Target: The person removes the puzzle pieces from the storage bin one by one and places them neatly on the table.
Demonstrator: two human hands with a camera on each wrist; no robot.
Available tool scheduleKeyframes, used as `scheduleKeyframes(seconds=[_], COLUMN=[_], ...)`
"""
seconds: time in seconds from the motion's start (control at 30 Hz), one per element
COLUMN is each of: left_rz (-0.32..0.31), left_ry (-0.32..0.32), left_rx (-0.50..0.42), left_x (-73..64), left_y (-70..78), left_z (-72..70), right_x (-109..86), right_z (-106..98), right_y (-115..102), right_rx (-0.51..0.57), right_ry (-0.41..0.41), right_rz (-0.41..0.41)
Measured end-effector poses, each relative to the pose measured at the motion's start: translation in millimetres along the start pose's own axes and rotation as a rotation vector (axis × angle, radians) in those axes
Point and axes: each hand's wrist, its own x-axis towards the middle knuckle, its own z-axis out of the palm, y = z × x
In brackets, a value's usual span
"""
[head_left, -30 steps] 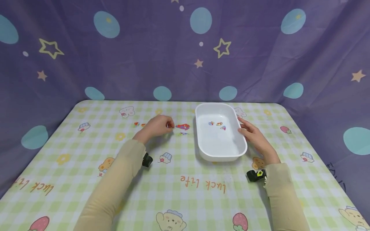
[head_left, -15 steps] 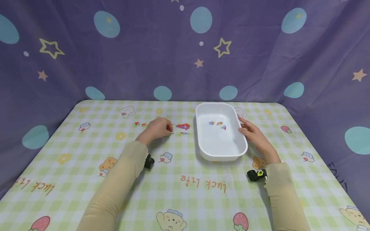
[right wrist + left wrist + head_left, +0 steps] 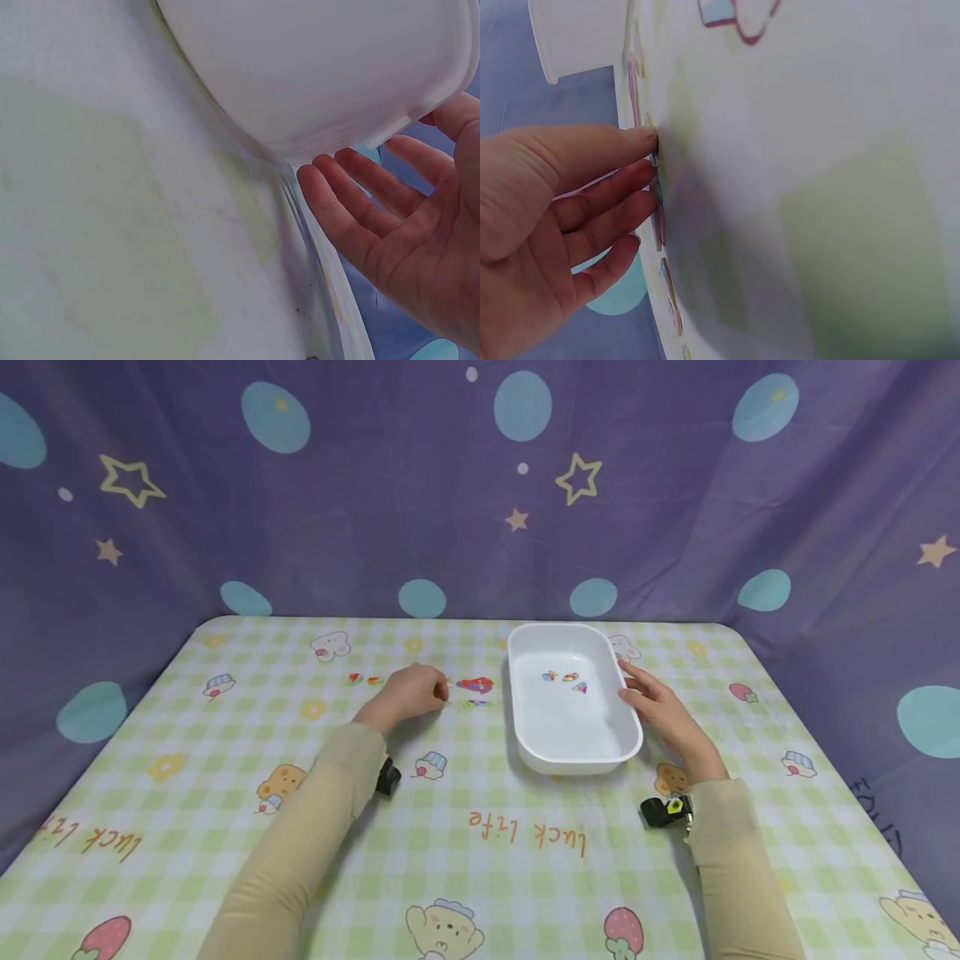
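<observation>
My left hand [image 3: 415, 693] is low over the cloth, left of the white tray [image 3: 576, 752]. In the left wrist view its thumb and forefinger pinch at the edge of a small flat colourful piece [image 3: 659, 214], mostly hidden by the fingers. Just right of these fingertips lie a red flat piece [image 3: 476, 685] and a thinner green-and-blue one [image 3: 477, 703]. My right hand [image 3: 663, 710] rests against the tray's right side, fingers fairly straight; in the right wrist view the fingertips [image 3: 309, 174] touch the outer wall. Inside the tray lie three small colourful pieces [image 3: 572, 677].
Two more small pieces [image 3: 363, 679] lie left of my left hand. A checked, cartoon-printed cloth [image 3: 510, 893] covers the table. Behind it hangs a purple curtain [image 3: 375, 527]. Each wrist wears a black camera [image 3: 663, 812].
My left hand has shifted slightly back and left from the red piece, showing more of the piece below it. The right hand and the tray stay in place.
</observation>
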Motion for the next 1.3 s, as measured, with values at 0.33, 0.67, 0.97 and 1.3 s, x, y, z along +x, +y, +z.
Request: scheduleKeyframes(seconds=[0.33, 0.67, 0.97, 1.3], left_rz=[0.049, 0.140, 0.187, 0.250], left_ry=[0.065, 0.128, 0.140, 0.103], left_rx=[-0.009, 0.011, 0.035, 0.067], left_x=[8.4, 23.6, 33.5, 54.4], left_y=[19.1, 54.1, 81.8, 106.3], left_z=[-11.1, -27.7, -34.0, -27.8], right_x=[-3.7, 5.4, 4.7, 4.9], right_z=[3.0, -2.7, -2.1, -2.2], right_y=[-6.2, 11.5, 10.5, 11.8], right_rx=[-0.008, -0.004, -0.009, -0.002], right_ry=[0.000, 0.001, 0.004, 0.006], right_rz=[-0.001, -0.030, -0.022, -0.039])
